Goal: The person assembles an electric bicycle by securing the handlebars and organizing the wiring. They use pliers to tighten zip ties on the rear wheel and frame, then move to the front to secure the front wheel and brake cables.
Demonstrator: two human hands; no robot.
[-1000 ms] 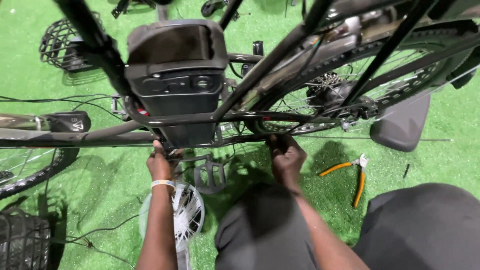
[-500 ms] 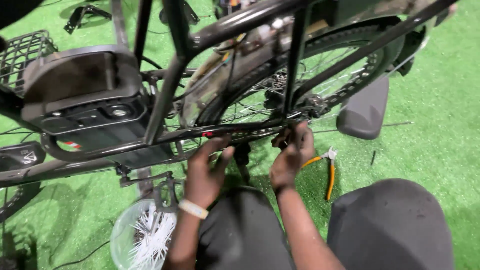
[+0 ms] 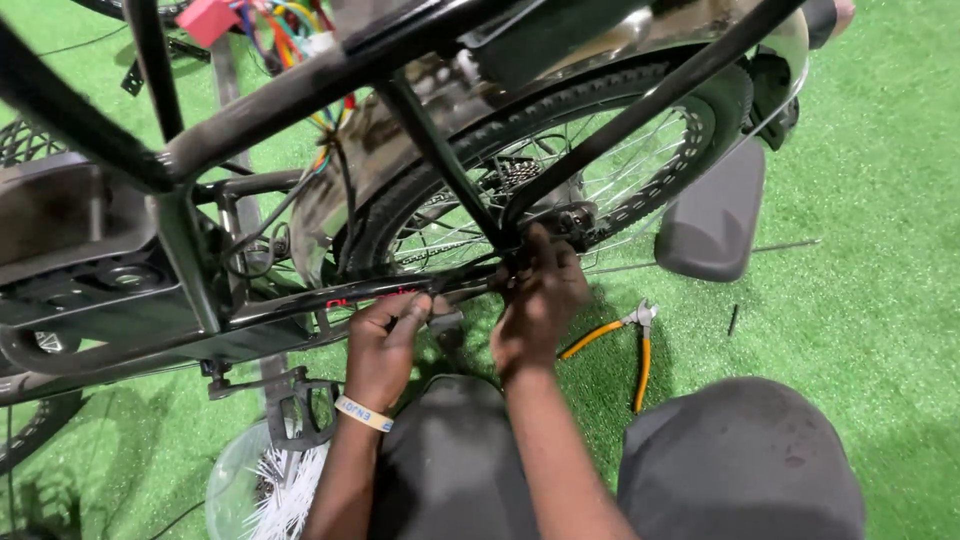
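A black bicycle frame (image 3: 300,110) stands in front of me, its rear wheel (image 3: 560,170) at centre right. My left hand (image 3: 385,345), with a pale wristband, grips the lower frame tube (image 3: 300,305) that carries red lettering. My right hand (image 3: 540,300) is closed on the tube beside the wheel's hub (image 3: 575,220), fingers curled over something too small to make out. A black battery box (image 3: 70,250) sits on the frame at left. Coloured wires (image 3: 280,20) hang near the top.
Orange-handled pliers (image 3: 625,345) lie on the green turf (image 3: 880,250) right of my right hand. A dark grey saddle (image 3: 710,215) rests on the turf. A clear tub of white cable ties (image 3: 265,490) stands under a pedal (image 3: 300,410). My knees fill the bottom.
Both hands have shifted right along the lower tube toward the rear hub, and my view has moved closer and to the right. The pliers stay where they were.
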